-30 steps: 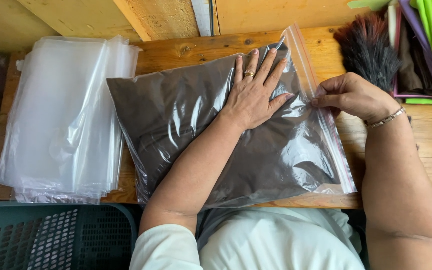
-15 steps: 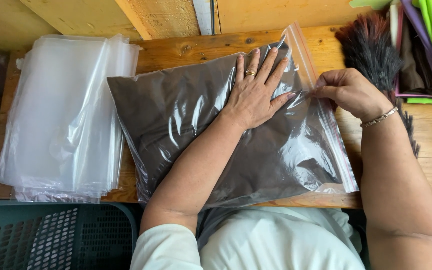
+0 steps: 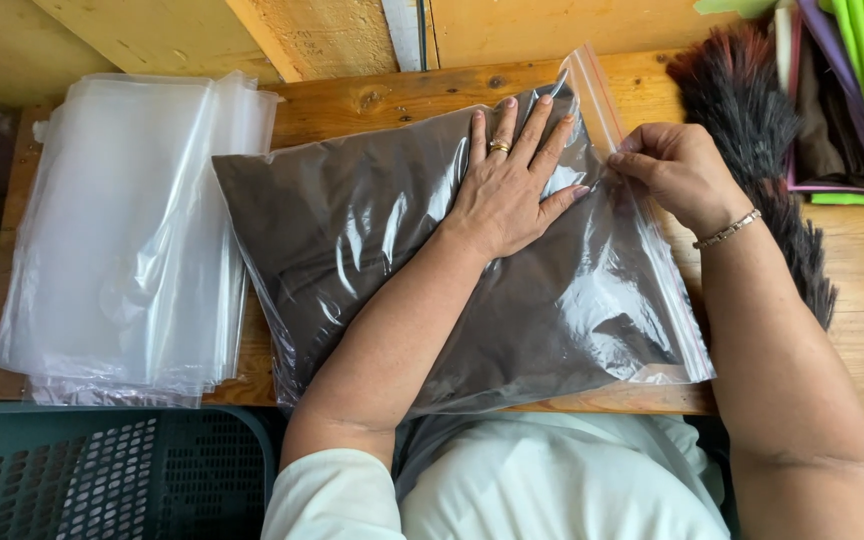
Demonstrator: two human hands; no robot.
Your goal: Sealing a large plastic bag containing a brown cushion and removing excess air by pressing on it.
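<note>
I note a stack of clear bags overhanging the wooden table at its left edge. Beside it, touching, lies the zip bag of dark material, its near edge past the table's front. Left hand presses flat, fingers spread. Right hand pinches the bag's seal strip. A dark feather duster crowds the right.

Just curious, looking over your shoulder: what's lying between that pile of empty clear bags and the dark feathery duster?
In the head view, the big zip bag of dark fabric lies between them, with the left hand pressed flat on it.
</note>
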